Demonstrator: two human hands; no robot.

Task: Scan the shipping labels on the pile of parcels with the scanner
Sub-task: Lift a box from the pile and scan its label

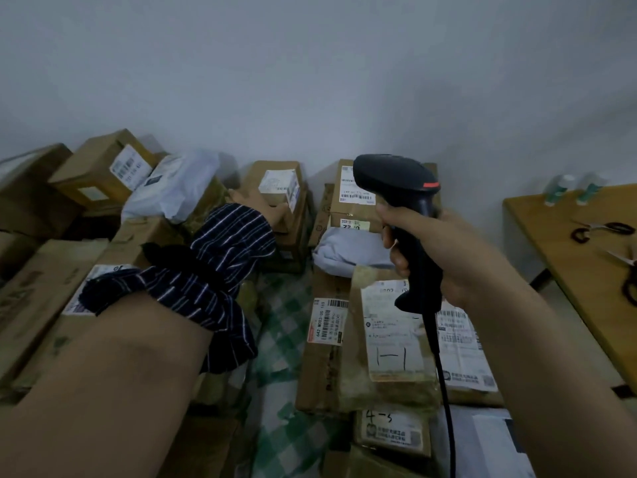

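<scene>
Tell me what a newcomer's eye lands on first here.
The black handheld scanner with a red stripe, gripped upright in the right hand, dominates centre right. The left hand, past a dark striped cuff, reaches to a small labelled brown cardboard box at the back wall, amid piled parcels.

Scissors (603, 229), perhaps bottles (558, 189), on table (551, 232)

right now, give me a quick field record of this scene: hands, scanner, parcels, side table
right hand: grips the black scanner by its handle, cable hanging below
left hand: at a small labelled box at the back, fingers mostly hidden
parcels: cardboard boxes and grey bags on a green checked cloth
side table: scissors, two bottles
</scene>
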